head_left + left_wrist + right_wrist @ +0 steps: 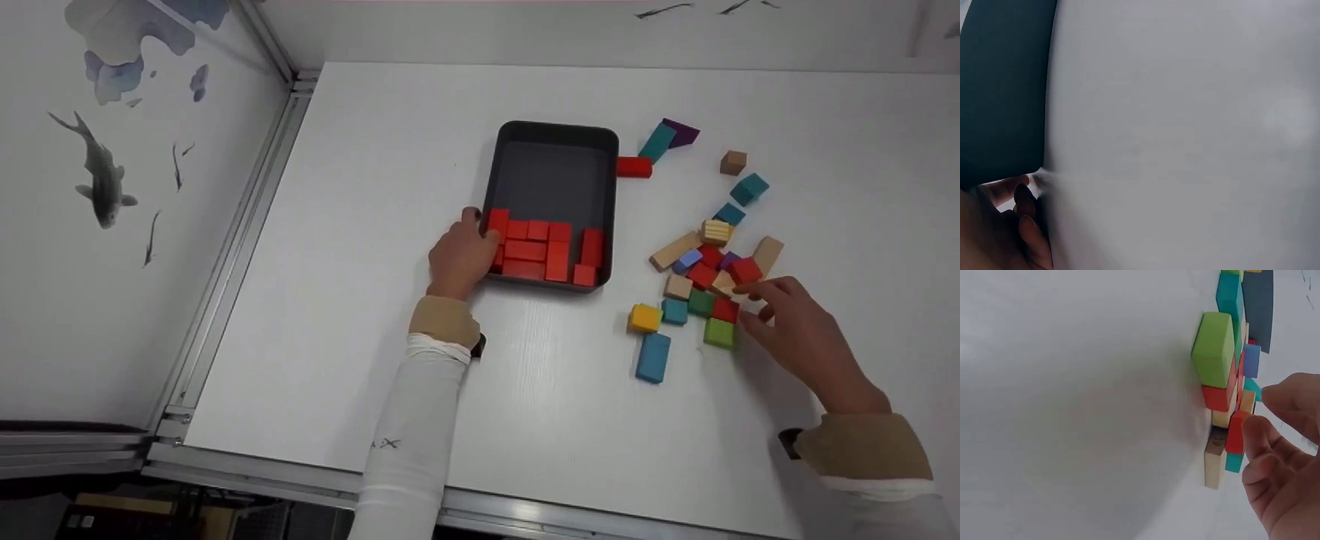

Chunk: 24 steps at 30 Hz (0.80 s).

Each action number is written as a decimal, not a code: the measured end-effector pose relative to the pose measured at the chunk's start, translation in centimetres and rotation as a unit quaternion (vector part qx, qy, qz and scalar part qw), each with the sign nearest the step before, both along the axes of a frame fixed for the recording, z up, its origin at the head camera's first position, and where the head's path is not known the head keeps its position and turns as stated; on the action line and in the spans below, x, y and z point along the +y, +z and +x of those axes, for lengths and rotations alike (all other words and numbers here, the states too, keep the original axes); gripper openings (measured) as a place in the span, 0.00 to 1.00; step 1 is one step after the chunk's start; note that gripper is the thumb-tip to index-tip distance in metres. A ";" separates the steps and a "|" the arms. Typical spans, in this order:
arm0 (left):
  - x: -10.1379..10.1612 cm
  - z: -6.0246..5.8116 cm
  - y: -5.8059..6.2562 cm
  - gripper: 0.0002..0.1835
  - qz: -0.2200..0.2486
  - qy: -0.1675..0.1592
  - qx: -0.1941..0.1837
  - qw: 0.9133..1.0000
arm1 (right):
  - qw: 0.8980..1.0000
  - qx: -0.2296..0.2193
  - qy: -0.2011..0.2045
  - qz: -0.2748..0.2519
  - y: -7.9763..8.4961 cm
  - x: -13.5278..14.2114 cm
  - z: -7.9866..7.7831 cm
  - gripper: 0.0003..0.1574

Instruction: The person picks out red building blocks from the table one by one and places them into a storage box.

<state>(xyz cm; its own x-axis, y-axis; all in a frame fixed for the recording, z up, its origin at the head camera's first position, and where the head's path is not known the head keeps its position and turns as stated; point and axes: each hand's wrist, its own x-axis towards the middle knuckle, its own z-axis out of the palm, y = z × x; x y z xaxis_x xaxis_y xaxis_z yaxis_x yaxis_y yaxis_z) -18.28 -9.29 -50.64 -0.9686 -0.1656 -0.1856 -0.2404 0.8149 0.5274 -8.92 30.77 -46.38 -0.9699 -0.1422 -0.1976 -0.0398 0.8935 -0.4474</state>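
My left hand [463,255] grips the left side of a dark baking tray [611,195], its thumb over the rim next to red blocks [525,250]. The red blocks are packed along the tray's near end. In the left wrist view the tray's outer wall [1005,84] shows with fingers [1036,239] below it. My right hand [802,334] hovers at the right edge of a pile of coloured wooden blocks, thumb and forefinger apart with nothing between them. Nearest are a natural wood block [724,284], a red block [725,309] and a light green block [1213,349].
Right of the tray lie a red block [634,167], a teal block [658,142] and a purple block [682,133]. A blue block [653,358] and a yellow block [644,318] lie at the pile's near side. A metal frame edges the white table [337,315].
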 end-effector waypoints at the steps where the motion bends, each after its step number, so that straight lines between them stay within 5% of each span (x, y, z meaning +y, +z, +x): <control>1: -0.1 0.0 0.0 0.27 -0.002 0.001 0.002 1.000 | 1.000 -0.010 0.002 -0.001 -0.2 0.1 0.1 0.34; 12: -0.3 0.1 -0.3 0.27 -0.007 0.000 0.003 1.000 | 0.993 -0.105 0.031 -0.049 -1.1 -0.7 -0.4 0.40; 24: -0.2 -0.2 -0.3 0.28 -0.006 -0.003 -0.013 1.000 | 0.988 -0.137 -0.038 -0.063 -1.6 -2.6 -1.8 0.34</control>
